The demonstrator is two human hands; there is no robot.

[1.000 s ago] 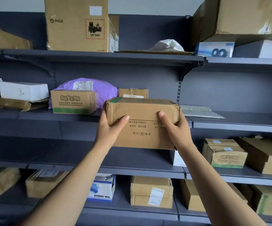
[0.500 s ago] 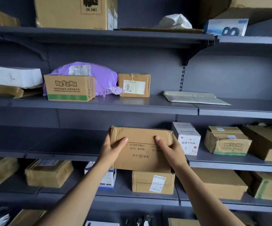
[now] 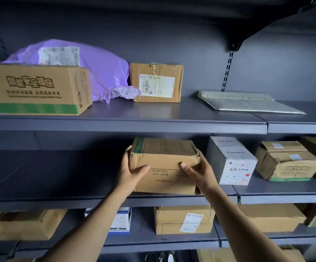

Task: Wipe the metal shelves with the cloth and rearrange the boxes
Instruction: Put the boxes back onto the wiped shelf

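A worn brown cardboard box (image 3: 164, 163) with upside-down print sits level at the centre of the frame, at the front edge of the dark grey metal middle shelf (image 3: 58, 178). The left hand (image 3: 132, 173) and right hand (image 3: 200, 173) grip its ends. Just to its right stand a white carton (image 3: 231, 161) and a crumpled brown box (image 3: 287, 161). On the upper shelf (image 3: 153, 114) a green-striped brown box (image 3: 38, 89) stands at the upper left, with a small labelled box (image 3: 156, 82) near the centre.
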